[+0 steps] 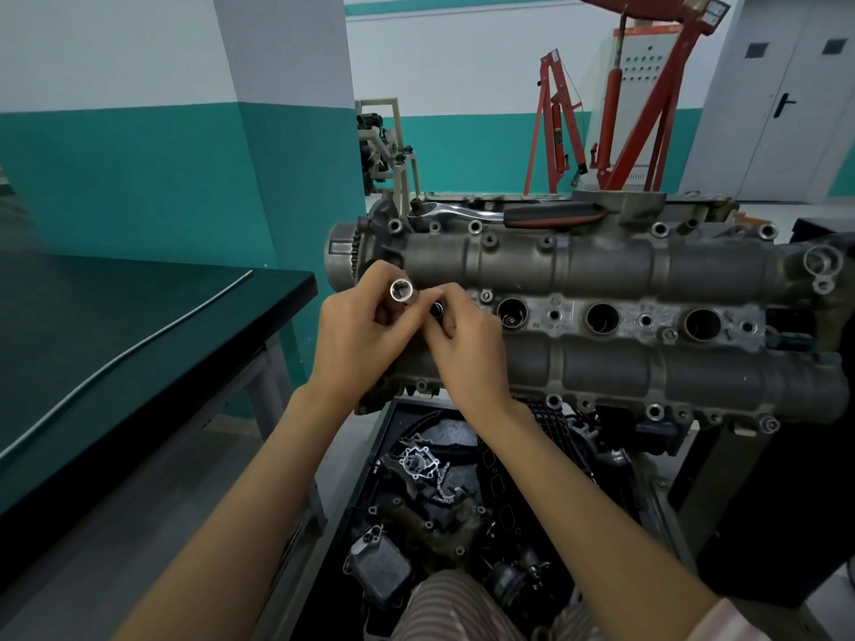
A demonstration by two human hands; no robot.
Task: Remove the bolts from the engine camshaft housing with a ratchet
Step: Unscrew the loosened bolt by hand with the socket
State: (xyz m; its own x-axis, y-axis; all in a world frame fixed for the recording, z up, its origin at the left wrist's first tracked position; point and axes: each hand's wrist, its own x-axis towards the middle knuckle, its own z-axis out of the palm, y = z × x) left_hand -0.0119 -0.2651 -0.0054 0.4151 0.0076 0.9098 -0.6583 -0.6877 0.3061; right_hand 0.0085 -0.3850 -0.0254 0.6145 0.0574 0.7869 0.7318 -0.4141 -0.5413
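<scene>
Gripping shiny socket [400, 289] open-end up: left hand [365, 326]; right hand [462, 340] pinching beside; grey housing [601, 266] behind.

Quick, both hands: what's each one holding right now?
Left hand: fingers curled round a silver socket, open end toward the camera.
Right hand: fingers pinched at the socket's side; anything held is hidden.

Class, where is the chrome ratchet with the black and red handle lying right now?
In the head view, the chrome ratchet lies along the far top edge of the grey camshaft housing, beyond both hands.
</scene>
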